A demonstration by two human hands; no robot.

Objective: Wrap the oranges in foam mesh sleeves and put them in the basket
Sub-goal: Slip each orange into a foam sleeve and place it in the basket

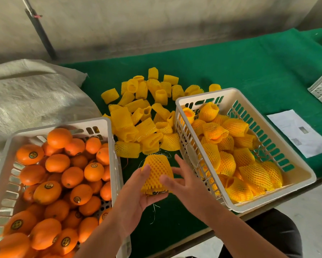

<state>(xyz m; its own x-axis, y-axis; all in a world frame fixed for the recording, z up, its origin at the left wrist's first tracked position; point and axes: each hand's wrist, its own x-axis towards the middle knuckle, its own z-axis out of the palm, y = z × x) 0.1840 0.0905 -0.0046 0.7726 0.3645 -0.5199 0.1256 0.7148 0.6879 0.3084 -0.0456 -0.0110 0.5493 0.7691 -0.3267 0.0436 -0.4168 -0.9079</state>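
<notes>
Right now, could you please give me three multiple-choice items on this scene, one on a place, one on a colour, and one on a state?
1. Where does the pile of empty foam mesh sleeves lie?
A. inside the left basket
B. on the green cloth between the two baskets
C. on the paper sheet

2. What colour is the table cloth?
A. green
B. red
C. white

3. What is the left hand doing?
A. resting flat on the cloth
B. reaching into the left basket
C. holding a sleeved orange

Answers: 1 B, the sleeves lie between the left basket of bare oranges and the right basket of wrapped ones. 2 A, the cloth is green. 3 C, the sleeved orange sits in its palm, with the right hand open beside it.
</notes>
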